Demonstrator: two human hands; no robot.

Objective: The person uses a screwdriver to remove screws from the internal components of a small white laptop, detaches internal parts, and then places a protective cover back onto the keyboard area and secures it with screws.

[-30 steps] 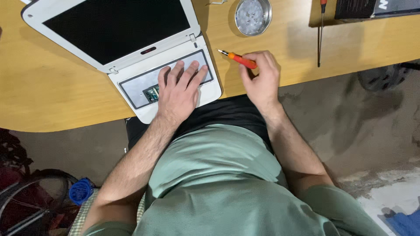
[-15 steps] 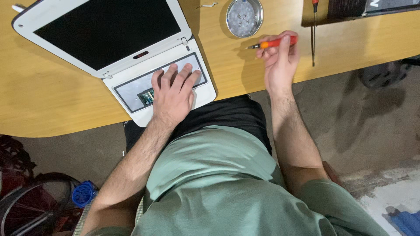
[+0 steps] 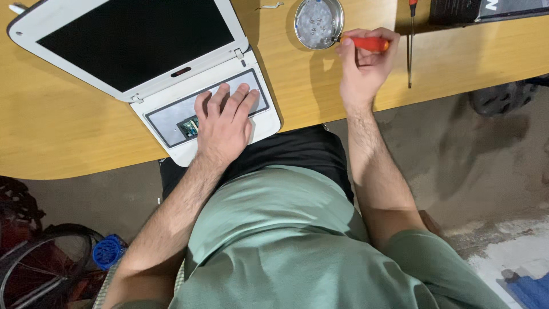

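Since a moment ago my right hand point(image 3: 366, 63) has carried the orange-handled screwdriver point(image 3: 366, 43) up to the round metal dish point(image 3: 318, 23), its tip now at the dish's rim; my fingers are closed around the handle. My left hand point(image 3: 224, 123) lies open and flat on the white laptop point(image 3: 154, 63), on its opened base, on the wooden bench point(image 3: 57, 131). Another screwdriver point(image 3: 410, 43) lies just right.

My wooden table point(image 3: 68, 137) carried an open white laptop point(image 3: 143, 51) at the left, a round metal dish point(image 3: 318, 23) farther right, then a long screwdriver point(image 3: 410, 46) and a dark book point(image 3: 486, 10) at the far-right edge.
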